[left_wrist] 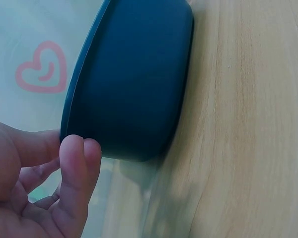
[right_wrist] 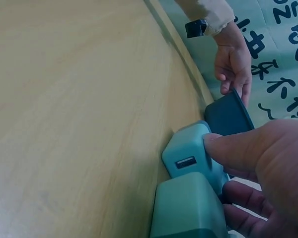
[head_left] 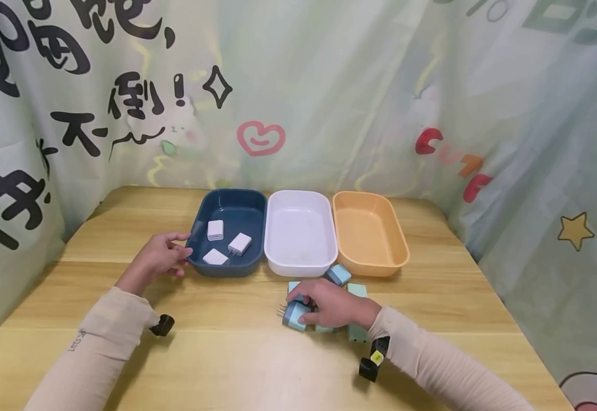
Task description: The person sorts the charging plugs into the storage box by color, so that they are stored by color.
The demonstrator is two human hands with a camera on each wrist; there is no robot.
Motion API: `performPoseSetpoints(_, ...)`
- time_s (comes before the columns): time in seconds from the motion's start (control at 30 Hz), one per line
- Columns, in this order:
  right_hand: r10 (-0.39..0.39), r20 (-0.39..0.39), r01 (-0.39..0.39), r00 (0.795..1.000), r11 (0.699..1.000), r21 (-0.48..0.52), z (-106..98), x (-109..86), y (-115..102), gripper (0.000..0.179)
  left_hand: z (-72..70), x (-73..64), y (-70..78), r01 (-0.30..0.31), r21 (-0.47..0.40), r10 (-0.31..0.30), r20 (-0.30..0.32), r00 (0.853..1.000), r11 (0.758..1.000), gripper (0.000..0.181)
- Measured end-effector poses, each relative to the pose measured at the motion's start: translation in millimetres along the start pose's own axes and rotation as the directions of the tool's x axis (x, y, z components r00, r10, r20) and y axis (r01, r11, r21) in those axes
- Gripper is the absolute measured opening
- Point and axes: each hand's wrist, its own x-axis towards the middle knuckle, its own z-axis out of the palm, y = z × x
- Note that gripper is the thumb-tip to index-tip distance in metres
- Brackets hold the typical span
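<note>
My left hand [head_left: 158, 258] pinches the near-left rim of a dark blue tray [head_left: 226, 269], fingertips right at its edge in the left wrist view. Inside that tray lie three white charger plugs [head_left: 215, 230]. My right hand [head_left: 335, 302] reaches over a cluster of blue and green charger plugs on the table. Its thumb and fingers are around a light blue charger [right_wrist: 185, 148] with a USB slot, whose metal prongs point left in the head view. A green charger [right_wrist: 188, 206] sits close beside it. Other chargers are partly hidden under the right hand.
A white tray [head_left: 301, 265] and an orange tray [head_left: 372, 267] stand in a row to the right of the dark blue one. Another blue charger [head_left: 338, 274] lies against their front, and green chargers [head_left: 357, 333] lie by the right wrist. A printed curtain [head_left: 319, 103] surrounds the wooden table [head_left: 237, 365].
</note>
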Motion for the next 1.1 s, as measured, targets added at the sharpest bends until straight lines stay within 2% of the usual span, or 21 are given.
performPoseSetpoints(0.13,-0.050,0.016,0.050,0.999,0.999,-0.011,-3,0.1,0,0.036,0.3,0.3,-0.7,-0.013,-0.008,0.013,0.003,1.000,1.000,0.059)
performPoseSetpoints(0.27,-0.093,0.049,0.094,0.994,0.995,-0.030,-7,0.2,0,0.045,1.2,0.5,1.5,-0.023,-0.016,0.023,0.005,1.000,1.000,0.059)
performPoseSetpoints(0.57,0.001,0.106,0.005,0.994,0.998,-0.056,-4,1.0,-3,0.056,1.2,-0.2,1.3,-0.006,-0.009,0.006,0.000,1.000,1.000,0.058)
performPoseSetpoints(0.8,-0.015,0.099,0.022,0.995,0.997,-0.071,-2,2.9,-4,0.058,1.2,0.3,0.4,-0.004,-0.009,0.004,-0.002,1.000,1.000,0.058)
performPoseSetpoints(1.1,-0.030,0.067,0.032,0.997,0.999,-0.037,3,1.9,-6,0.060,-0.7,-1.6,-0.5,-0.001,-0.001,0.001,0.004,1.000,1.000,0.058)
